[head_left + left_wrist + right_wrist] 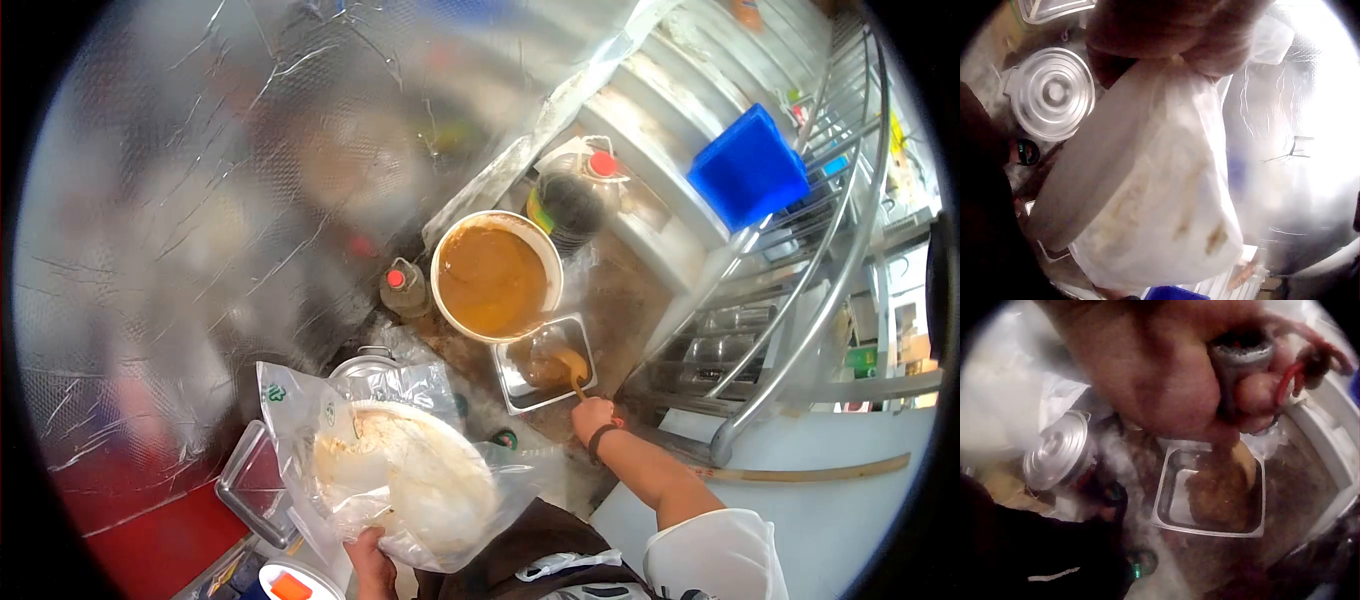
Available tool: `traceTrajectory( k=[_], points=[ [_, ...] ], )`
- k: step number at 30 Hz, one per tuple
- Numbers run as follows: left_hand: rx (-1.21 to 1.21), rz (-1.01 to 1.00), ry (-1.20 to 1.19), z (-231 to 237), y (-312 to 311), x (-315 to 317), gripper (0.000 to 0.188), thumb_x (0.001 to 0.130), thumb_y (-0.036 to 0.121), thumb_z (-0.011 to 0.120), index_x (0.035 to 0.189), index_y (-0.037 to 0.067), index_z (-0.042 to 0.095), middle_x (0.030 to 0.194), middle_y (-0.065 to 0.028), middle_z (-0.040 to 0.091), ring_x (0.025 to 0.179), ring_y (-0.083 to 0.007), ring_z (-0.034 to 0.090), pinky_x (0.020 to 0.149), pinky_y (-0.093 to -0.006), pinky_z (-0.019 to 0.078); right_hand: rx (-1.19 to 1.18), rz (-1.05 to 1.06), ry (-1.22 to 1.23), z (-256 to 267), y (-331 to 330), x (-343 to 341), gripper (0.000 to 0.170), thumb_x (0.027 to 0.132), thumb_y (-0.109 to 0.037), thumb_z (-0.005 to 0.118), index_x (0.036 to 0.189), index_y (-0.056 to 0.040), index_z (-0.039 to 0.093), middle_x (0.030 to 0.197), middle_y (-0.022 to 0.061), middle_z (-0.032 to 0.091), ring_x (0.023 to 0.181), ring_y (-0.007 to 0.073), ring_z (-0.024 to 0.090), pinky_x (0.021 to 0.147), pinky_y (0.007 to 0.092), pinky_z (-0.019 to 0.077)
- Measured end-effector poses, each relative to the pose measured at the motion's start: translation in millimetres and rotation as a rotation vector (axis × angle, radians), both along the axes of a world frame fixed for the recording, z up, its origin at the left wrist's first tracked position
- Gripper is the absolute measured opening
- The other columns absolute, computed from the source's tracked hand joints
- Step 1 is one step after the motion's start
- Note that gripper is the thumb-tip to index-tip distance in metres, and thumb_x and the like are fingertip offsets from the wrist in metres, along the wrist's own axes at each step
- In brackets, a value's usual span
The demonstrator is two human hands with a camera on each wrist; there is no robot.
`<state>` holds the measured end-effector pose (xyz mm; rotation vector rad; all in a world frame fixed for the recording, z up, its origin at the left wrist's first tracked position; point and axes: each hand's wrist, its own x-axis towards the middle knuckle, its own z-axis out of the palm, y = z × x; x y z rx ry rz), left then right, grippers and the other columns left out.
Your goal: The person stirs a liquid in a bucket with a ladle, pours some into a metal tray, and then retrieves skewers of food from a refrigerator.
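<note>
The right hand (594, 420) grips the handle of a ladle (572, 364), whose bowl is over a rectangular metal pan (508, 382). Brown food (1216, 494) lies in one side of that pan in the right wrist view. Beside the pan stands a round white bucket (437, 290) of brown sauce (492, 275). The left hand (372, 562) holds a round white lid (440, 480) together with a clear plastic bag (285, 400); in the left wrist view the hand (1172, 31) pinches the bag's edge. Stains mark the lid's surface.
Large bottle with red cap (575, 200) behind the bucket, smaller bottle (404, 290) at its left. Round metal lid (1054, 94) near the bag. Blue bin (748, 168) by steps and curved metal railing (790, 330) at right. Foil-like sheet (220, 200) at left.
</note>
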<state>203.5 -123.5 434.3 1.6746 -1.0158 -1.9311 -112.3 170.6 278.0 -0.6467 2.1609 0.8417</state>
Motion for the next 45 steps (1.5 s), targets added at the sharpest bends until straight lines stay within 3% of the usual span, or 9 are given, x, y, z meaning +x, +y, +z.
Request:
traceTrajectory(
  k=[21, 26, 33, 35, 36, 39, 41, 43, 45],
  points=[
    [-0.065, -0.17, 0.02, 1, -3, -2, 0.032, 0.064, 0.004, 0.054, 0.095, -0.002, 0.057, 0.09, -0.0082, 0.059, 0.083, -0.0213, 0.059, 0.075, -0.0314, 0.0473, -0.216, -0.165, 0.075, 48, 27, 7, 0.02, 0.084, -0.016, 0.054, 0.094, -0.0058, 0.069, 0.086, 0.0076, 0.066, 0.08, 0.0245, 0.066, 0.06, 0.0377, 0.0515],
    [-0.038, -0.191, -0.031, -7, -6, 6, 0.022, 0.064, 0.005, 0.055, 0.085, -0.001, 0.058, 0.087, -0.0082, 0.059, 0.08, -0.0206, 0.058, 0.073, -0.031, 0.0466, -0.216, -0.357, 0.004, 103, 1, -11, 0.019, 0.085, -0.017, 0.054, 0.088, -0.0054, 0.069, 0.084, 0.0114, 0.068, 0.074, 0.0234, 0.067, 0.06, 0.0378, 0.0528],
    [-0.343, -0.541, -0.148, 5, -8, -1, 0.02, 0.068, 0.009, 0.055, 0.084, -0.003, 0.058, 0.085, -0.0095, 0.059, 0.078, -0.0213, 0.056, 0.072, -0.0322, 0.0437, -0.392, -0.452, 0.008, 44, 66, -8, 0.017, 0.085, -0.012, 0.055, 0.08, -0.0003, 0.066, 0.073, 0.0144, 0.066, 0.063, 0.0243, 0.065, 0.051, 0.036, 0.0492],
    [-0.421, -0.614, -0.169, 8, -6, -5, 0.018, 0.068, 0.01, 0.055, 0.08, -0.003, 0.059, 0.084, -0.01, 0.059, 0.077, -0.0214, 0.056, 0.071, -0.0325, 0.0436, -0.688, -0.91, -0.283, 17, 104, -6, 0.017, 0.085, -0.012, 0.059, 0.076, 0.0025, 0.062, 0.066, 0.0127, 0.06, 0.053, 0.0214, 0.058, 0.045, 0.0343, 0.0426],
    [-0.298, -0.514, -0.173, 16, -3, -17, 0.018, 0.069, 0.01, 0.056, 0.08, -0.003, 0.059, 0.084, -0.0101, 0.06, 0.078, -0.0213, 0.056, 0.072, -0.0323, 0.0436, -0.847, -1.434, -0.348, 2, 124, 1, 0.017, 0.085, -0.011, 0.061, 0.075, 0.003, 0.059, 0.061, 0.0078, 0.054, 0.045, 0.0169, 0.047, 0.041, 0.0325, 0.0361],
    [-0.223, -0.497, -0.189, 4, -12, -2, 0.022, 0.069, 0.01, 0.057, 0.086, -0.003, 0.059, 0.087, -0.0099, 0.06, 0.082, -0.0212, 0.056, 0.074, -0.0323, 0.0438, -0.959, -1.817, -0.396, 73, 118, 6, 0.013, 0.087, -0.007, 0.054, 0.085, 0.0045, 0.06, 0.059, 0.0043, 0.05, 0.042, 0.0123, 0.041, 0.041, 0.0286, 0.0331],
    [-0.268, -0.587, -0.198, 0, -13, 4, 0.027, 0.068, 0.009, 0.057, 0.092, -0.003, 0.059, 0.089, -0.0096, 0.06, 0.084, -0.0212, 0.056, 0.076, -0.0325, 0.044, -1.004, -1.909, -0.421, 97, 125, 14, 0.015, 0.088, -0.009, 0.053, 0.089, 0.0049, 0.059, 0.059, 0.0039, 0.05, 0.042, 0.0117, 0.04, 0.041, 0.0275, 0.0327],
    [-0.049, -0.252, -0.141, 6, -2, -5, 0.037, 0.067, 0.007, 0.058, 0.102, -0.003, 0.055, 0.096, -0.0093, 0.059, 0.088, -0.0215, 0.056, 0.08, -0.0331, 0.0442, -1.055, -2.001, -0.442, 131, 129, 20, 0.018, 0.089, -0.011, 0.052, 0.092, 0.0053, 0.059, 0.059, 0.0036, 0.05, 0.042, 0.0112, 0.039, 0.041, 0.0264, 0.0323],
    [-0.04, -0.245, -0.102, 30, 8, -32, 0.039, 0.067, 0.006, 0.058, 0.104, -0.003, 0.054, 0.098, -0.0095, 0.059, 0.089, -0.0217, 0.056, 0.082, -0.033, 0.044, -1.089, -1.949, -0.436, 171, 122, 19, 0.022, 0.09, -0.014, 0.051, 0.096, 0.0054, 0.058, 0.059, 0.0029, 0.05, 0.041, 0.0103, 0.039, 0.041, 0.0253, 0.0323]
  ],
)
